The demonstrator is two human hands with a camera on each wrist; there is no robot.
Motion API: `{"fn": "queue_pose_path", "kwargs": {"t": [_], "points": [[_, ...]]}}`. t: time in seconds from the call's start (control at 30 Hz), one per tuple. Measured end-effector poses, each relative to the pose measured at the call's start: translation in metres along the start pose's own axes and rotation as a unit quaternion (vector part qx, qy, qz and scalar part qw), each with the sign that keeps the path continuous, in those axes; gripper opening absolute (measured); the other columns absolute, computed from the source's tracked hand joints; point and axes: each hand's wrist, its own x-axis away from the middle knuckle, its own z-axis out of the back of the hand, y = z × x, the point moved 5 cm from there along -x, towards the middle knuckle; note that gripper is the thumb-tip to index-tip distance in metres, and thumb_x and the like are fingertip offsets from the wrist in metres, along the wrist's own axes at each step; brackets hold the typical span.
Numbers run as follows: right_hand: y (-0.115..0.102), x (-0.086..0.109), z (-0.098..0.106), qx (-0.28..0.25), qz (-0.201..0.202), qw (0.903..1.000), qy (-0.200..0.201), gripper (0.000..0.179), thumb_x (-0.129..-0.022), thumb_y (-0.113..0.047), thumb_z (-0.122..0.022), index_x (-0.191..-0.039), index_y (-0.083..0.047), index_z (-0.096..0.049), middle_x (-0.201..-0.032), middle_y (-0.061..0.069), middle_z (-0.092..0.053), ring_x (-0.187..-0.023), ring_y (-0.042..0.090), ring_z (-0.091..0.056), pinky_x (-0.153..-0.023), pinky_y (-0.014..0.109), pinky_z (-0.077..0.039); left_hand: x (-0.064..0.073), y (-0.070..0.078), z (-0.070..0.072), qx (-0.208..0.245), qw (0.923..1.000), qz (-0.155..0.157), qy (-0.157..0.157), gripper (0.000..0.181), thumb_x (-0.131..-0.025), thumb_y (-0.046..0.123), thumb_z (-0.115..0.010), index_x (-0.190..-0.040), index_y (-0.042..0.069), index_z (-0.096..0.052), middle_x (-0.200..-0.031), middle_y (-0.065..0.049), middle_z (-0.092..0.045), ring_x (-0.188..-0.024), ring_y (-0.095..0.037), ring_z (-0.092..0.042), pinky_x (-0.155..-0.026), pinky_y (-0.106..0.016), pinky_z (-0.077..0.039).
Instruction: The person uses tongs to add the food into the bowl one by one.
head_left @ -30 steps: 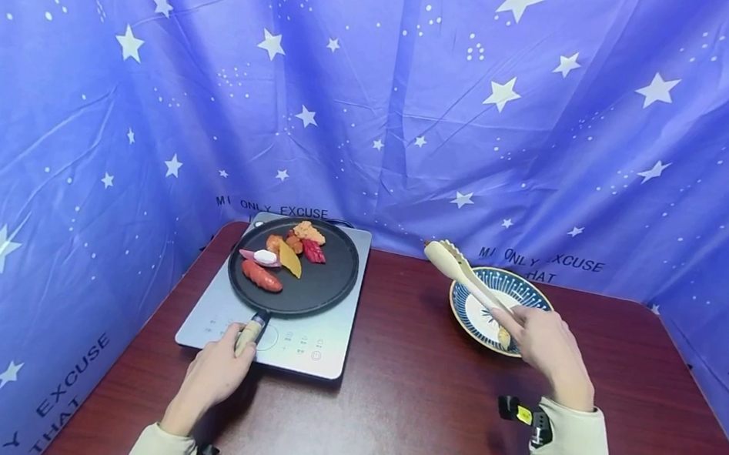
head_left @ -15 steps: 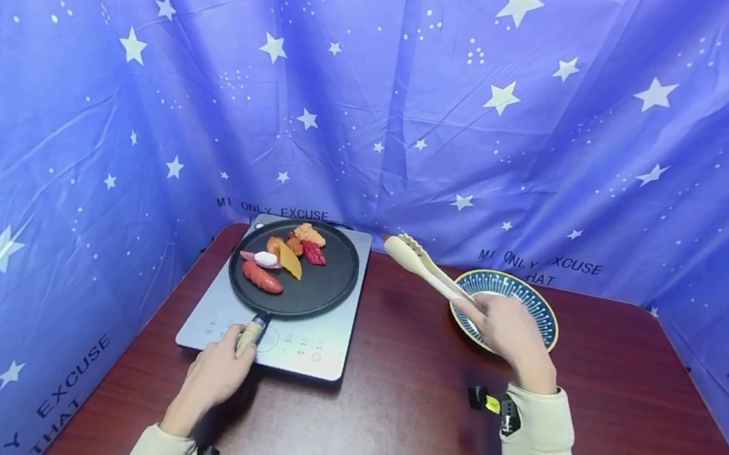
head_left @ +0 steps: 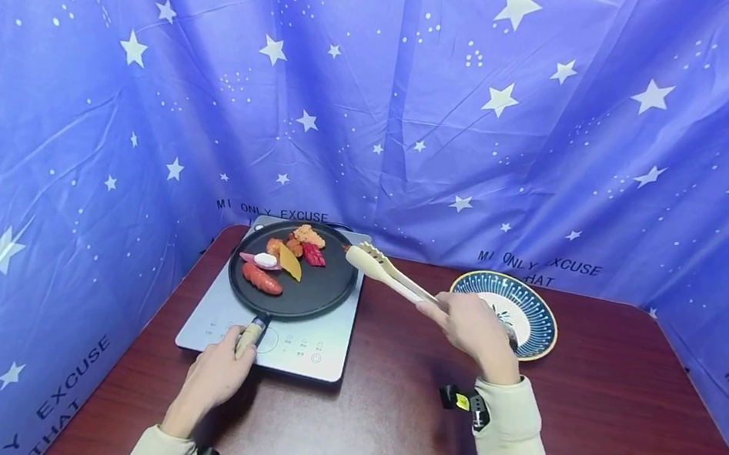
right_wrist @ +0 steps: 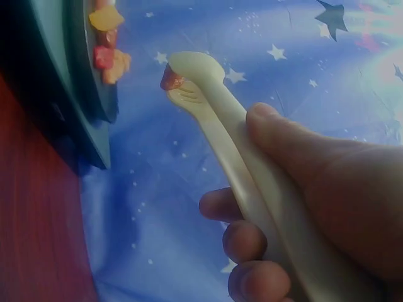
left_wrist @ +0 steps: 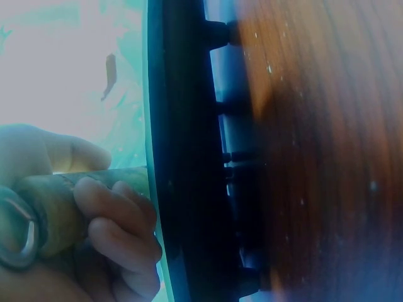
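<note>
My left hand (head_left: 217, 370) grips the wooden-looking handle (head_left: 249, 337) of a round black frying pan (head_left: 316, 295). In the left wrist view its fingers (left_wrist: 119, 220) curl round that handle. The pan holds several food pieces: a red scored sausage (head_left: 262, 278), a yellow wedge (head_left: 290, 260), a golden fried piece (head_left: 309, 235) and a dark red piece (head_left: 314, 254) among them. My right hand (head_left: 479, 329) holds cream tongs (head_left: 393, 274), whose tips overlap the pan's right rim in the head view. Between the tips sits a small reddish-brown piece (right_wrist: 171, 78), mostly hidden.
Under the pan lies a silver induction cooktop (head_left: 311, 360) with touch controls. A blue-and-white patterned plate (head_left: 537, 314) stands right of it, partly behind the right hand. Blue starry curtains (head_left: 381, 105) rise behind the dark red wooden table (head_left: 379, 424).
My right hand has moved left with the tongs, from over the plate to the pan's right edge. The left hand stays on the pan handle.
</note>
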Motion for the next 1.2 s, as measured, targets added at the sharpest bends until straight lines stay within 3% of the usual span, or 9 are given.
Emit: {"fn": "queue_pose_path", "kwargs": {"t": [0.23, 0.83, 1.2], "points": [[-0.011, -0.005, -0.009, -0.004, 0.023, 0.9997, 0.004, 0.036, -0.091, -0.045, -0.056, -0.067, -0.017, -0.057, -0.054, -0.006, -0.041, -0.052, 0.015, -0.042, -0.051, 0.034, -0.036, 0.001, 0.001, 0.001, 0.001, 1.0, -0.001, -0.001, 0.04, -0.092, 0.03, -0.049, -0.128, 0.013, -0.05, -0.074, -0.009, -0.056, -0.061, -0.025, -0.051, -0.052, -0.039, -0.038], [-0.024, -0.021, -0.039, 0.0, 0.0, 0.9999, -0.014, 0.039, -0.09, -0.046, -0.058, -0.064, -0.017, -0.056, -0.054, -0.003, -0.044, -0.048, 0.017, -0.042, -0.047, 0.034, -0.035, 0.0, 0.001, 0.001, 0.001, 1.0, 0.001, -0.004, 0.04, -0.092, 0.03, -0.049, -0.127, 0.012, -0.05, -0.072, -0.008, -0.055, -0.06, -0.024, -0.051, -0.052, -0.039, -0.038], [-0.028, -0.024, -0.053, 0.008, -0.025, 0.9992, -0.031, 0.041, -0.089, -0.049, -0.057, -0.064, -0.017, -0.056, -0.054, -0.001, -0.046, -0.051, 0.019, -0.045, -0.052, 0.037, -0.037, 0.002, 0.002, 0.002, 0.001, 1.0, 0.002, -0.005, 0.038, -0.092, 0.029, -0.049, -0.125, 0.013, -0.051, -0.073, -0.01, -0.055, -0.061, -0.025, -0.051, -0.052, -0.04, -0.038]]}}
